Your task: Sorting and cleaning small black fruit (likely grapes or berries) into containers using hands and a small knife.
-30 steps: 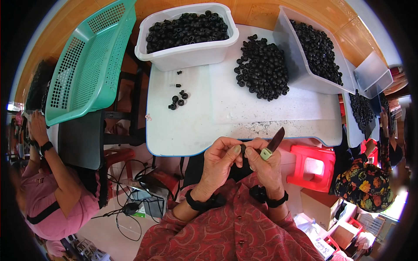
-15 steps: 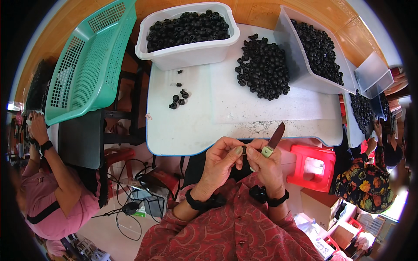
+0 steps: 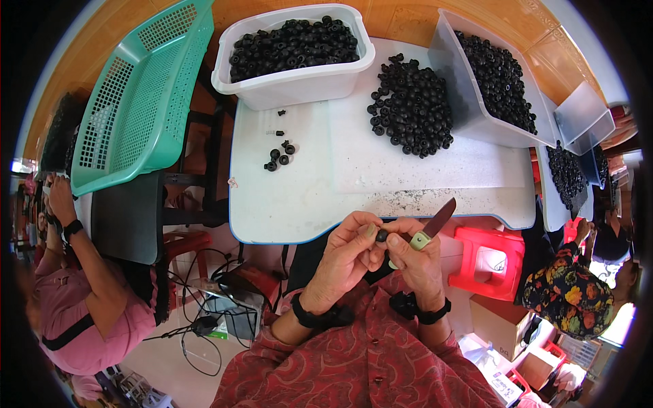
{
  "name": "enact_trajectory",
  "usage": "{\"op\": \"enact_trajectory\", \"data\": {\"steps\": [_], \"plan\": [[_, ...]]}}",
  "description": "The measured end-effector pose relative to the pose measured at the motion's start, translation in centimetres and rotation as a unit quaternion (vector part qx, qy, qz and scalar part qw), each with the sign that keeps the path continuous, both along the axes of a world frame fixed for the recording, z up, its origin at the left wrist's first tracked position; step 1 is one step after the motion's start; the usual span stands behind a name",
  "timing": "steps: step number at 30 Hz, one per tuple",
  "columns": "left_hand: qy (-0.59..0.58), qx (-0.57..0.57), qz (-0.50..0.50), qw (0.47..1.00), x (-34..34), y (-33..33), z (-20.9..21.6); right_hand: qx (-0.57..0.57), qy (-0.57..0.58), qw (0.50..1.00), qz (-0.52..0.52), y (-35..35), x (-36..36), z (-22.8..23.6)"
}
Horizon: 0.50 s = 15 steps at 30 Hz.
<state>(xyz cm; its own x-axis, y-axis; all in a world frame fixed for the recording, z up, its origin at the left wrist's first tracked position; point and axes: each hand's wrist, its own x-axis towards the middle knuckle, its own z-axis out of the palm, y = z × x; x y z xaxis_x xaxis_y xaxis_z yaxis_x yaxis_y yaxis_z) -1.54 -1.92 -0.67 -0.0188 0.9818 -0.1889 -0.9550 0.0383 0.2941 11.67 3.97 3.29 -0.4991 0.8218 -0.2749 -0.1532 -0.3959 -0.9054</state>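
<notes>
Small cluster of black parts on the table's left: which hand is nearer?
Left. The left hand is below and right of the cluster in view; the right hand, holding the knife, is also below but farther right.

The left hand [image 3: 345,253] and right hand [image 3: 417,262] pinch a bead [image 3: 381,235]; the right also holds a knife [image 3: 441,219]. On the counter [image 3: 299,204], a pile [image 3: 411,107] lies between tub [image 3: 299,87] and bin [image 3: 469,112].

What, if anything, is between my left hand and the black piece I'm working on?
Nothing visible: your left hand appears to touch the black piece directly. The knife in your right hand points away from it.
</notes>
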Motion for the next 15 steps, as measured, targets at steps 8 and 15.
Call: {"op": "enact_trajectory", "data": {"steps": [8, 15], "plan": [[0.016, 0.006, 0.006, 1.0, 0.15, -0.01, 0.3, 0.018, 0.041, 0.999, -0.012, 0.0, 0.05, -0.9], [0.022, 0.005, -0.015, 1.0, 0.03, -0.15, 0.07, -0.011, 0.059, 0.998, -0.011, 0.12, -0.01, -0.94]]}}
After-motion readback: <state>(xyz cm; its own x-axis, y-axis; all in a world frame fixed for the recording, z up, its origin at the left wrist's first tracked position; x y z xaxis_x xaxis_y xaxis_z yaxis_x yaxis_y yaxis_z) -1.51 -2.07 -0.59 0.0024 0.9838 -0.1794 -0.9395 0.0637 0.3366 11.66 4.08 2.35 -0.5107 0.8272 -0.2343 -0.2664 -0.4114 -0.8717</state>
